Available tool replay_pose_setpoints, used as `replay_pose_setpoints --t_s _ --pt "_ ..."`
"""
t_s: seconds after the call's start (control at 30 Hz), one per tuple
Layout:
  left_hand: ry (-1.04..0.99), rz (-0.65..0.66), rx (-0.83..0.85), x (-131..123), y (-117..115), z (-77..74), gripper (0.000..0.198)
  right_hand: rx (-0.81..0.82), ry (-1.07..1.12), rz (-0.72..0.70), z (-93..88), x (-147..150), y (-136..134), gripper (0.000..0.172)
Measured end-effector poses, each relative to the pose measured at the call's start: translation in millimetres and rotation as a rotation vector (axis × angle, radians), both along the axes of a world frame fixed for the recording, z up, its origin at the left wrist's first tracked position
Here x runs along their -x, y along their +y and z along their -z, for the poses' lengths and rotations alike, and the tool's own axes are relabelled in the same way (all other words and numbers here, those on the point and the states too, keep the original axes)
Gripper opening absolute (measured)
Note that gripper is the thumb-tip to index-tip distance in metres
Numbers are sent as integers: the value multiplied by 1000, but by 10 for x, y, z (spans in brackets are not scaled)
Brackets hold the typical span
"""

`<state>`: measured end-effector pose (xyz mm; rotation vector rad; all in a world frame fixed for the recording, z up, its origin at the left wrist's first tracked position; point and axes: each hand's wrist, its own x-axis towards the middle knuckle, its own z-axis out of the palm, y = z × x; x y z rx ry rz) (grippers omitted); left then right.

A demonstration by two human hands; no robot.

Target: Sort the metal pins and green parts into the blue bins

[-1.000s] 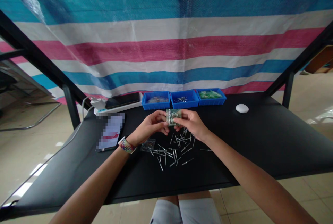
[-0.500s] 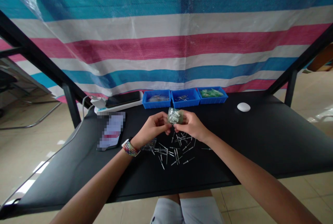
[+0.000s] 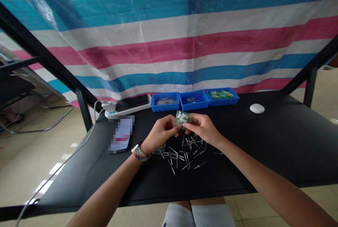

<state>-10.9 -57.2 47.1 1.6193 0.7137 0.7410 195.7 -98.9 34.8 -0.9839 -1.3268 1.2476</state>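
A small clear, greenish plastic bag with pale pieces inside is held up over the table. My left hand pinches its left side between thumb and fingers. On its right side my right hand grips it the same way, the thumb across the front. Below the hands, several loose silver blind rivets lie scattered on the black tabletop. Partly behind my left wrist rests another clear plastic bag, its contents hard to make out.
Along the back stand three blue bins: the left bin with clear bags, the middle bin with rivets, the right bin with green bags. A phone, a power strip with a dark phone, and a white mouse flank them.
The view has shifted, so everything on the table sits slightly further right in the picture. Both hands keep hold of the bag; my right thumb has moved slightly higher on its front.
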Motion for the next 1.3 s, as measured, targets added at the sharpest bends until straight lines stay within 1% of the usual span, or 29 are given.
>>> replay_pose_setpoints --t_s 0.1,0.23,0.4,0.53,0.6,0.67,0.7,0.77,0.8,0.87,0.9,0.97,1.03,1.07,1.13,1.23,1.3 --pt "8 -9 -5 2 8 -1 43 -27 -25 22 -11 5 -19 32" --pt "35 -12 -10 7 21 13 43 -38 -22 11 -27 5 -41 29" --pt "19 -15 -3 2 24 12 40 -45 -26 4 -16 13 -40 28" --pt "15 -27 -2 0 13 -5 39 -91 -51 39 -3 24 -53 26" --pt "48 -31 -5 10 15 -1 42 -199 -127 124 -13 11 -77 20" --pt "72 -8 7 24 18 12 54 -390 -247 226 -33 -24 -105 13" --pt "61 22 35 30 18 20 61 -499 -315 260 -42 -47 -117 13" --pt "-14 114 147 34 10 31 70 -683 -458 279 -47 -94 -133 22" --pt "-70 154 217 31 2 35 71 -745 -525 275 -41 -111 -135 27" --pt "-152 190 325 19 -17 40 61 -818 -633 267 -13 -123 -130 33" --pt "-170 182 346 11 -24 44 53 -842 -660 270 6 -116 -124 36" --pt "-185 140 337 -4 -27 59 41 -868 -648 287 42 -80 -111 40" --pt "-191 98 301 -13 -13 81 37 -836 -560 324 66 -36 -100 44" --pt "-196 77 283 -15 -2 92 37 -786 -495 337 72 -17 -95 45" --pt "-188 41 247 -17 21 106 37 -614 -331 315 80 4 -85 44" --pt "-145 17 177 -15 41 101 37 -279 -88 170 87 6 -64 40" --pt "-119 23 123 -14 39 85 36 -119 11 83 91 11 -49 40"
